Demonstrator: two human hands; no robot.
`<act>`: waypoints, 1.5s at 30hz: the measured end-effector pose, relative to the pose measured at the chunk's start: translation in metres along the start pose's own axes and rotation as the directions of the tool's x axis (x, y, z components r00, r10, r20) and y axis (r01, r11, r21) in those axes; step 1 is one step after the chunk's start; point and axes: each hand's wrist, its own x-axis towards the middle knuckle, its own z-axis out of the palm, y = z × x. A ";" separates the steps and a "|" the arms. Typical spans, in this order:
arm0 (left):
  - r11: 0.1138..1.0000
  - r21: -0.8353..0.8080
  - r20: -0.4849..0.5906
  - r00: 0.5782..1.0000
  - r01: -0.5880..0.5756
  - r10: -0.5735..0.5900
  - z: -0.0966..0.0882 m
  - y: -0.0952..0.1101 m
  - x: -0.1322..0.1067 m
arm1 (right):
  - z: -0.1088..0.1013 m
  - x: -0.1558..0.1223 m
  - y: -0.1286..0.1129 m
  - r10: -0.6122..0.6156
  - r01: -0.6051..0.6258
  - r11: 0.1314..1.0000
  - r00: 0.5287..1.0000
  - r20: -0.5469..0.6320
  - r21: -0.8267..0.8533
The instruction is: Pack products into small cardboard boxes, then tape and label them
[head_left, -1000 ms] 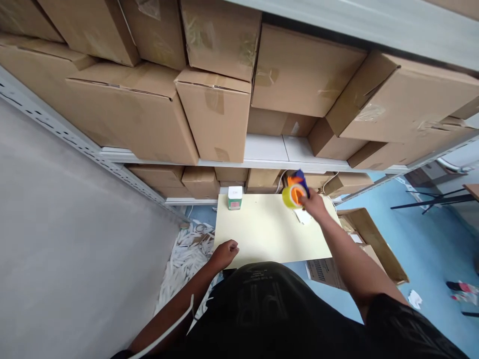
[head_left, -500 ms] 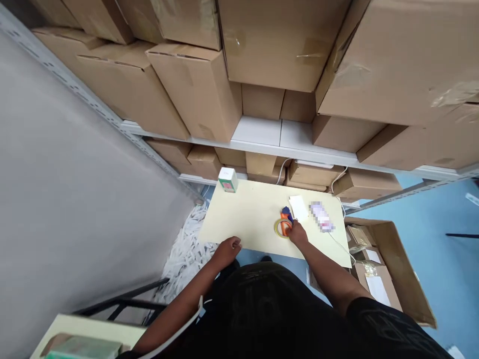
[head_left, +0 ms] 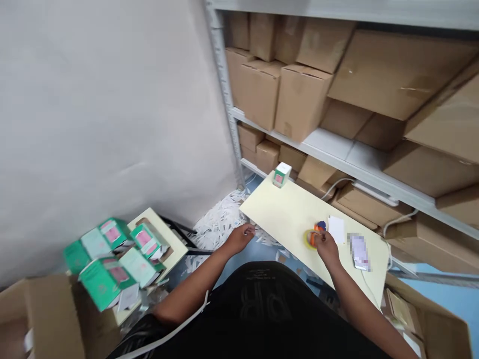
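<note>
My right hand [head_left: 328, 249] is closed on a tape dispenser [head_left: 319, 228] with orange and dark blue parts and a yellow-rimmed roll. The dispenser rests on or just above the cream tabletop [head_left: 275, 209]; the fingers partly hide it. My left hand [head_left: 241, 238] hangs off the table's near left edge, its fingers loosely curled and nothing visible in them. White paper [head_left: 336, 229] lies just beyond the dispenser, and a blurred-out phone-like object [head_left: 359, 252] with a cable lies to its right. A green and white box [head_left: 282, 175] stands at the far left corner.
On the left, a second small table [head_left: 175, 247] carries several green boxes [head_left: 99, 281], beside an open carton [head_left: 56, 314]. Shredded paper [head_left: 220, 214] covers the floor by the wall. Shelving [head_left: 325, 142] full of cartons rises behind; another open carton [head_left: 445, 319] is at lower right.
The view has swung left, bringing the second table with green boxes into sight. My right hand stays at the tape dispenser, and my left hand remains curled near the table edge.
</note>
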 end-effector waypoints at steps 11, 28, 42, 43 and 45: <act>0.986 -0.164 -0.267 0.961 0.026 -0.070 -0.099 -0.098 -0.169 | 0.152 -0.099 -0.149 -0.286 0.286 0.958 0.927 0.242 0.039; 0.911 -0.400 -0.644 0.676 0.100 -0.358 -0.148 -0.166 -0.298 | 0.294 -0.203 -0.283 -0.470 0.468 0.851 0.481 0.740 0.237; 0.930 -0.358 -0.925 0.109 0.084 -0.365 -0.207 -0.161 -0.507 | 0.379 -0.343 -0.400 -0.536 0.502 0.726 -0.016 0.844 0.470; 0.925 -0.367 -0.925 0.066 0.095 -0.373 -0.216 -0.174 -0.532 | 0.381 -0.358 -0.401 -0.546 0.497 0.721 -0.024 0.838 0.484; 0.912 -0.372 -0.925 0.015 0.173 -0.380 -0.235 -0.206 -0.580 | 0.385 -0.387 -0.403 -0.577 0.491 0.709 -0.008 0.817 0.506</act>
